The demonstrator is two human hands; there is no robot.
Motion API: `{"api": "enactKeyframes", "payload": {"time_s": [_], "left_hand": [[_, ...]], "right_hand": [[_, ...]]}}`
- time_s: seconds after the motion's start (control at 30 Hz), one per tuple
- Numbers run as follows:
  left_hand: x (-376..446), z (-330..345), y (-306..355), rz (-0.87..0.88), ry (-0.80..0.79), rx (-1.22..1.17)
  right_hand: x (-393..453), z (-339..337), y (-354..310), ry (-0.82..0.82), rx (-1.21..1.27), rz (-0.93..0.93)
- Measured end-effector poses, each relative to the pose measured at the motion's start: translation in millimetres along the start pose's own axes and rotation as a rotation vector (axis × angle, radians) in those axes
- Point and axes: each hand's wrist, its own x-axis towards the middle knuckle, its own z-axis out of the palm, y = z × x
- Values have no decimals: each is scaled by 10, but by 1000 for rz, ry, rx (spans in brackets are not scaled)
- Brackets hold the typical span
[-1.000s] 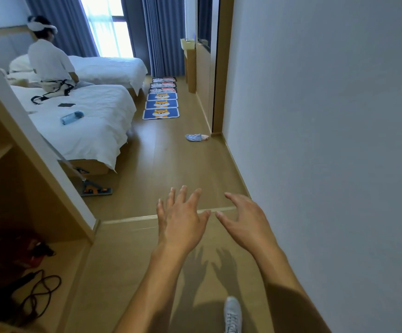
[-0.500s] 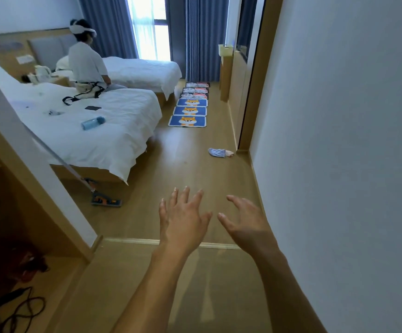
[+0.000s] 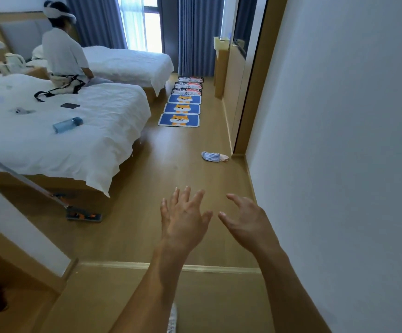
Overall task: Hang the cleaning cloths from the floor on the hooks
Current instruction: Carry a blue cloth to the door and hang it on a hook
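Note:
A crumpled blue-and-white striped cleaning cloth (image 3: 210, 156) lies on the wooden floor ahead, close to the right wall's corner, with a small pinkish piece beside it. My left hand (image 3: 184, 219) and my right hand (image 3: 247, 218) are stretched out in front of me at mid-height, fingers spread and holding nothing. Both are well short of the cloth. No hooks are in view.
A white wall (image 3: 339, 140) runs along my right. A bed (image 3: 63, 140) with a blue bottle fills the left; a person sits on it. A mop head (image 3: 84, 215) lies by the bed's foot. Several blue floor mats (image 3: 179, 120) lie farther down the floor.
I have moved forward along the hallway; the threshold strip has dropped lower in view and the cloth looks nearer. Both hands stay open and outstretched.

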Motion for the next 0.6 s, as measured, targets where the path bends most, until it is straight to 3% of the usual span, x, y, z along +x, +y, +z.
{"api": "enactKeyframes", "payload": {"time_s": [0.3, 0.6], "left_hand": [[1825, -333, -274, 90, -33, 1], [3017, -204, -487, 106, -107, -17]], "right_hand": [[1648, 17, -501, 82, 8, 61], [2862, 141, -598, 80, 10, 99]]}}
